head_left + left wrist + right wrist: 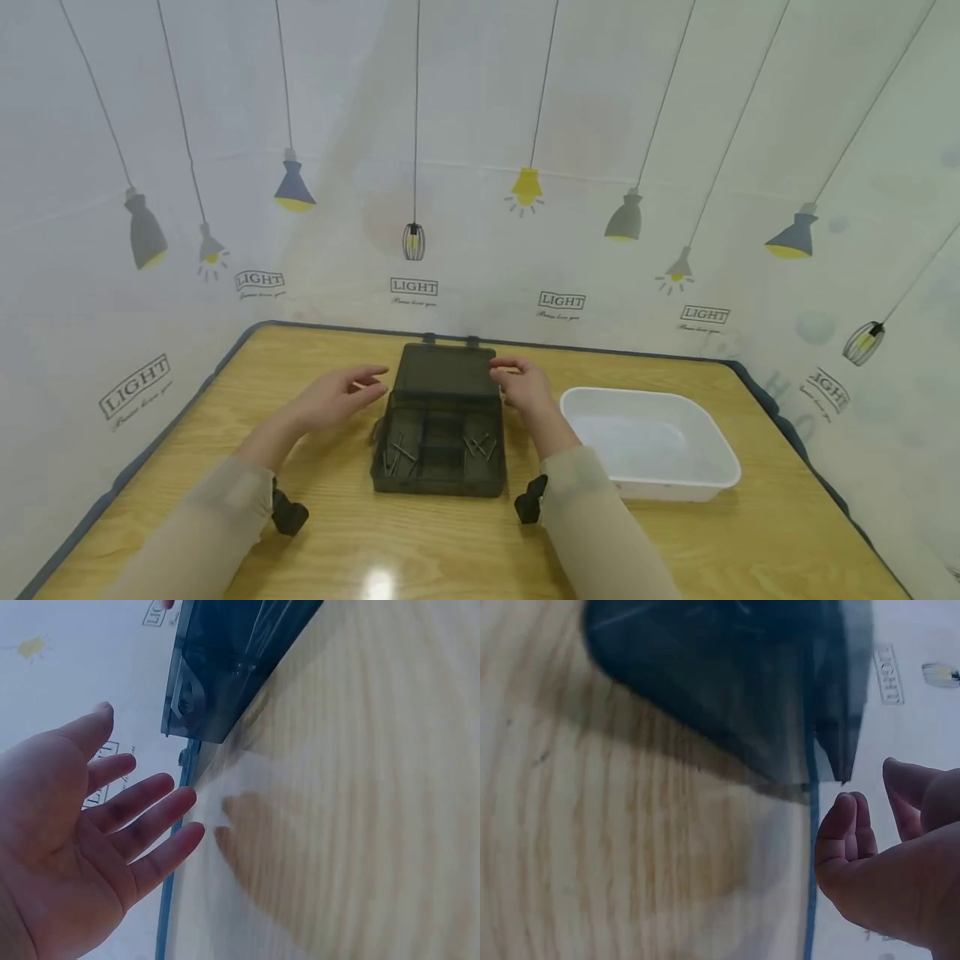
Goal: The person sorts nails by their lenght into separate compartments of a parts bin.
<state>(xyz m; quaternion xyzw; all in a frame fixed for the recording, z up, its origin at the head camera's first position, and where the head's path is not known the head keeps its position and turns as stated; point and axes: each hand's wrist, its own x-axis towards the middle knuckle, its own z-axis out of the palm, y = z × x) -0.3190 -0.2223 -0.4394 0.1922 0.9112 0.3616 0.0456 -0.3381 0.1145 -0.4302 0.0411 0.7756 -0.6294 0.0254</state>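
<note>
A dark translucent storage box (461, 483) stands on the table with its lid (444, 369) thrown back toward the wall. Several thin metal pieces, like nails or drill bits, lie in its left compartment (397, 457) and right compartment; their exact kind is too small to tell. Left of the lid, my left hand (339, 397) hovers with spread, relaxed fingers and an empty palm, as the left wrist view confirms. My right hand (525, 387) is at the lid's right edge, fingers loosely bent, thumb apart; the right wrist view shows nothing between them.
To the right of the box sits a white plastic tray (723, 479), close to my right forearm. The wooden table (330, 517) has a dark border, and a white curtain (480, 108) printed with lamps rises behind it.
</note>
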